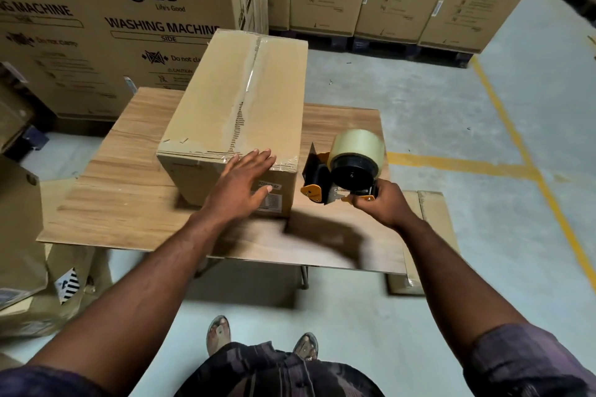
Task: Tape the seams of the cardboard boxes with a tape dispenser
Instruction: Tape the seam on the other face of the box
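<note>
Item one, our left hand (240, 184): fingers straight and spread, laid over the near top edge of the cardboard box (206, 100). Slight blur keeps us from telling whether it presses down or only hovers.

Item two, our right hand (382, 206): fingers curled round the handle of the tape dispenser (338, 177). We hold it in the air just right of the box, clear roll (358, 145) uppermost, blade end turned toward the left hand.

The box stands on the wooden surface (129, 196) beneath both hands and runs lengthwise away from the left hand. Tape (250, 80) shines along its top centre seam and across the near edge under the left fingers.

Handling, as we judge it:
- **Box:** stiff but dentable, probably light enough to slide, so we steady it flat-palmed near a corner.
- **Dispenser:** rigid and light; we take it by the handle only, clear of the toothed cutter.

Beyond the hands: printed washing machine cartons (113, 26).
</note>
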Tool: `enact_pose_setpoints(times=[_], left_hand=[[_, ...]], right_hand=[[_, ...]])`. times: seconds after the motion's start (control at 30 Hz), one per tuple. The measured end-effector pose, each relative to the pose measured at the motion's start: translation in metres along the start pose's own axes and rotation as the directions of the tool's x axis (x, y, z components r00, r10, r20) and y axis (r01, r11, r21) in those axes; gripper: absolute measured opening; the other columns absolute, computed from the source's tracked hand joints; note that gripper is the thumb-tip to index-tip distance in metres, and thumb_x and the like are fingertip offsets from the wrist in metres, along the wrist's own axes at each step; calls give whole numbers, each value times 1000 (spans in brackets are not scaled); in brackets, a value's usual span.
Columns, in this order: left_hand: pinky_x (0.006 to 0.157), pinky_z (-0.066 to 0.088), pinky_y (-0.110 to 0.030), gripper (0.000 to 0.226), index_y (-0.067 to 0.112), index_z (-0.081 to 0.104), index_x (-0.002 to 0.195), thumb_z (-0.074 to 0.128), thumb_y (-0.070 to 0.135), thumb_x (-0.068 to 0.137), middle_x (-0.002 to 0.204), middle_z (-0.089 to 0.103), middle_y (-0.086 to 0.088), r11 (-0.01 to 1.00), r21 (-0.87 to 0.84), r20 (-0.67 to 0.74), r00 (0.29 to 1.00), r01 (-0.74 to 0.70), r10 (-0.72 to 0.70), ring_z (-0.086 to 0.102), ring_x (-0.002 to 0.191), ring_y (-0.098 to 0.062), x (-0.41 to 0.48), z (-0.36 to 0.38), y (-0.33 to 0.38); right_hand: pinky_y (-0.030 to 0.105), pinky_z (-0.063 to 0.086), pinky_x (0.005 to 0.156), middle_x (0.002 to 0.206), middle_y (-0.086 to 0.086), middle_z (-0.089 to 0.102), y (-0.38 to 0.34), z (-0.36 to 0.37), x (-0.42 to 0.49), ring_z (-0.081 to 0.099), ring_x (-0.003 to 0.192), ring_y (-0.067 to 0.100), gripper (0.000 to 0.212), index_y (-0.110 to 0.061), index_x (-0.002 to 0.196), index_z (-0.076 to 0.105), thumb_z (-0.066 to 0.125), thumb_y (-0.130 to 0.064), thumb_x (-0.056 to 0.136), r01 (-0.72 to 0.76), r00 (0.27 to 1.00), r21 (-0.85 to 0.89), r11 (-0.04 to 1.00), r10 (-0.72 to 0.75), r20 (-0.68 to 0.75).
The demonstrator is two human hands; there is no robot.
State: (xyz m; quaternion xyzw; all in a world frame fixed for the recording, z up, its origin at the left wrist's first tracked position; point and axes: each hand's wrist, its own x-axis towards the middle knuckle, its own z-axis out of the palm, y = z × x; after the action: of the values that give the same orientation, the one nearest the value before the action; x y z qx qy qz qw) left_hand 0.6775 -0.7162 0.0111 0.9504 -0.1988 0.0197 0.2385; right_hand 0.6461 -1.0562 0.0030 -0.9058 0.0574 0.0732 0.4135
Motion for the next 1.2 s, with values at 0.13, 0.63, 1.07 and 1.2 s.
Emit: enact_pose_setpoints(times=[0.13,0.63,1.07,1.2], left_hand=[[125,3,-42,68,37,35,153,48,57,89,160,27,16,998,-58,-20,1000,1,-3,16,149,-2,2,6,3],[125,1,-43,68,29,44,150,55,49,86,159,32,14,993,-106,-98,993,50,-60,22,149,-7,0,11,8],[122,-1,-35,64,30,47,148,56,47,87,157,33,16,990,-134,-106,992,53,-68,22,147,-4,1,9,10],[122,-1,-38,64,31,46,148,56,47,88,157,32,16,988,-143,-99,992,61,-76,21,148,-5,1,9,11]], right_hand=[[30,55,78,85,-22,74,18,7,-2,69,87,3,22,-44,85,70,75,-58,69,-24,999,-95,995,27,38],[35,53,72,79,-5,72,13,29,15,68,80,18,47,-25,81,70,67,-67,60,-54,978,-249,967,102,182],[30,47,51,66,10,66,56,82,7,55,52,24,58,-6,96,72,66,-63,88,-549,815,574,608,540,208],[28,52,53,67,11,57,51,88,19,58,53,22,57,-10,92,60,51,-66,96,-585,775,716,380,522,356]])
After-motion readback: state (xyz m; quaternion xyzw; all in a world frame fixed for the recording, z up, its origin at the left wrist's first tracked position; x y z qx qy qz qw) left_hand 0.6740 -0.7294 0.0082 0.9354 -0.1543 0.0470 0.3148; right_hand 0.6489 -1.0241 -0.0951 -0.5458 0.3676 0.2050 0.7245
